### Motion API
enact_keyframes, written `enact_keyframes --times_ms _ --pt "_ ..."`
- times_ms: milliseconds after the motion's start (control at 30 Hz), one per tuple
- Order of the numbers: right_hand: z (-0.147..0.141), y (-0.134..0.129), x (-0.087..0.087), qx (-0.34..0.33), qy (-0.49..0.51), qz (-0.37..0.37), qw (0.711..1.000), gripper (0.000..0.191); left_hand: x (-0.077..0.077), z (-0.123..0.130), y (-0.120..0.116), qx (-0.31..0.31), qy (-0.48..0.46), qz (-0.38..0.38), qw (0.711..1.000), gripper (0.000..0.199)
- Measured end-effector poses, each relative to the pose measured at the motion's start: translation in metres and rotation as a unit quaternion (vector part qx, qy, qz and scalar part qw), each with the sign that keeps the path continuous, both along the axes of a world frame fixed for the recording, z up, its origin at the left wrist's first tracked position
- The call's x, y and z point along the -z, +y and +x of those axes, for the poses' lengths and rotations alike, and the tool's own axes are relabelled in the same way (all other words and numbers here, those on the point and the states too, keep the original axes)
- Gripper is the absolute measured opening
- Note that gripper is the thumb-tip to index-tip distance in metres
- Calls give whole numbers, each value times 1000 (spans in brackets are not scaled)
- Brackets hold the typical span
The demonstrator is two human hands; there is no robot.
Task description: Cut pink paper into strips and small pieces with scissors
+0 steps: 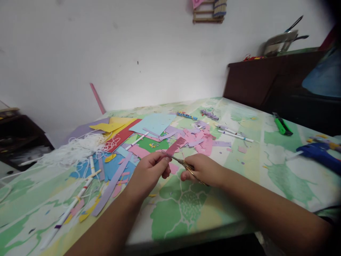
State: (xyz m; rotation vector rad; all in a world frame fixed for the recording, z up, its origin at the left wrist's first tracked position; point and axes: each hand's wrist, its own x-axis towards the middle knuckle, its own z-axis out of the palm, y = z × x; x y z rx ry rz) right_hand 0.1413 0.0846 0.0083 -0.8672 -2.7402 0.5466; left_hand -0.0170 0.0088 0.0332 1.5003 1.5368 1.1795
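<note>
My left hand (149, 172) pinches the near end of a dark pink paper strip (176, 145), which has short cuts along one edge. In my right hand (202, 169) is a pair of gold-handled scissors (188, 166), its fingers wrapped round the handles. The scissor blades point left and reach the strip close to my left fingertips. How far apart the blades are cannot be made out. Just beyond both hands lies a pile of pink and lilac paper scraps (198, 138).
White string (77, 147), coloured sheets (153, 124) and white pens (73, 204) cover the left side. Towards the right lie more pens (236, 135), a green cutter (282, 125) and a blue glue gun (319, 154). A wall stands behind the table (239, 213).
</note>
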Motion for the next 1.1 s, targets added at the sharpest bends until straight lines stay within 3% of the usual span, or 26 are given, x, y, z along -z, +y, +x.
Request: enact_keyframes --times_ms 200,400,700,1100 --pt "0 1 -1 2 10 2 1000 46 1 0 0 13 17 1 1000 24" --pt "1 -1 2 -9 9 1 1000 49 -6 2 -2 -29 23 11 999 24" --pt "-1 -3 2 -22 14 -17 1000 47 -3 3 -3 -12 74 -5 997 24" --pt "-3 -1 2 5 8 -25 1000 48 -2 0 -2 -10 59 -15 998 21"
